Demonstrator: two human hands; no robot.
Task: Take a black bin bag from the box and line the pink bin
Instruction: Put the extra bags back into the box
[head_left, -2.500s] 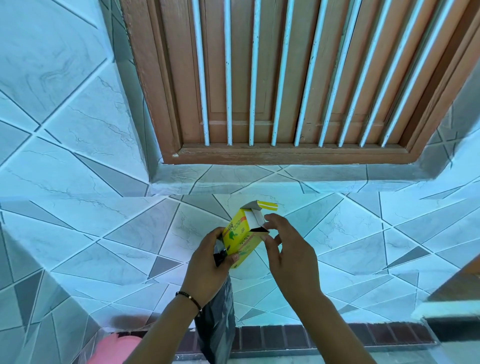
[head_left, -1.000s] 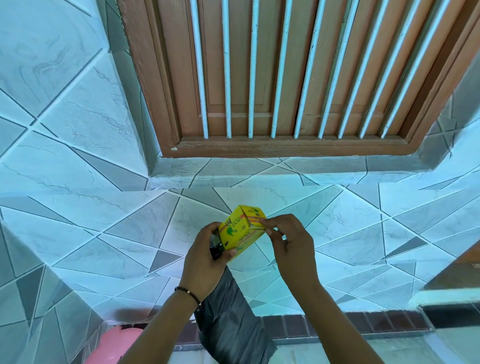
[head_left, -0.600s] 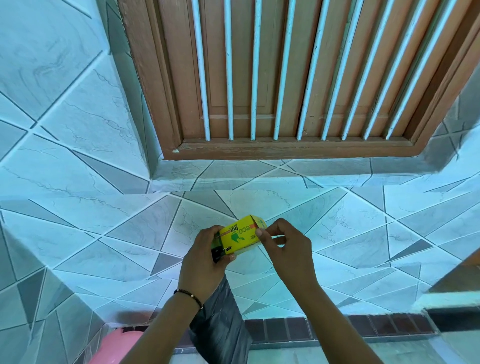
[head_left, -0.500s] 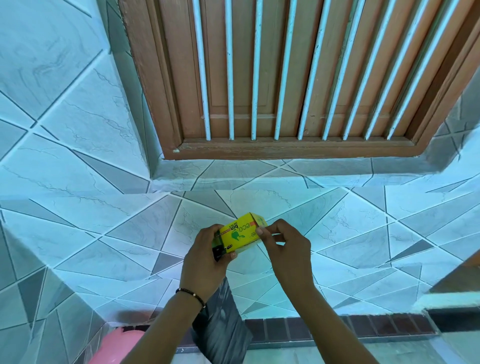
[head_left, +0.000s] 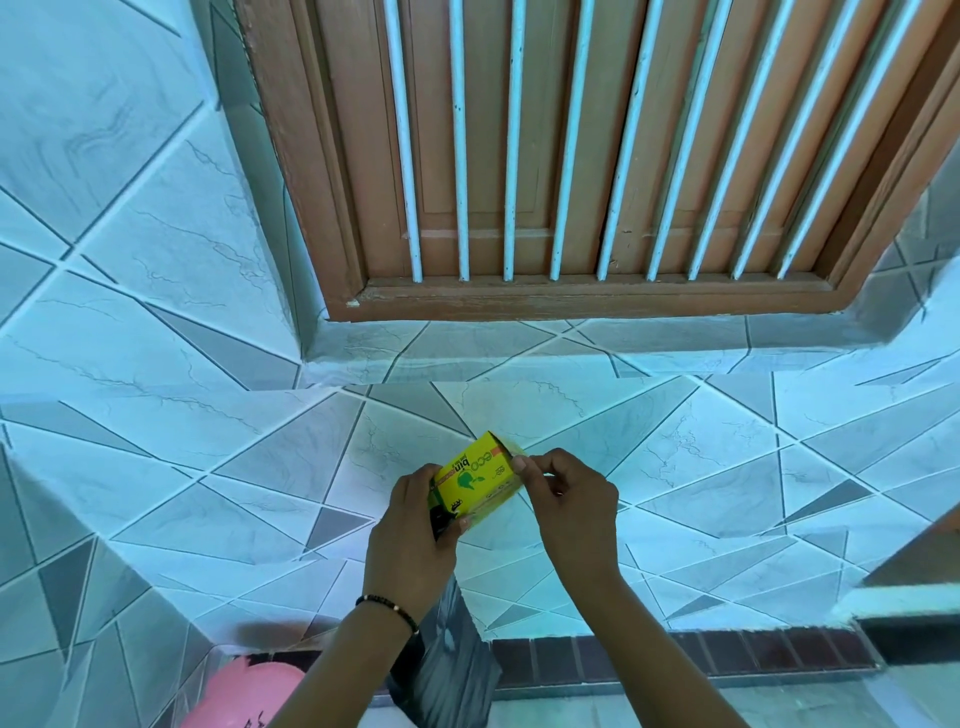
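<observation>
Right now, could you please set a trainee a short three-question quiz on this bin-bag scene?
1. True or false: the yellow box rests on the tiled wall's ledge.
2. Which of the hands also holds the black bin bag: A left, B right?
3. Fill in: the pink bin shows at the picture's bottom ____.

Key: 1 false, both hands hold it in the air; 2 A; 3 left.

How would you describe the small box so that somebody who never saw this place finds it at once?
Start at the brown wooden window with white bars and go down the pale tiled wall. Below the sill, the left hand and right hand hold the box between them. It is the only bright yellow thing there, with green print.
</observation>
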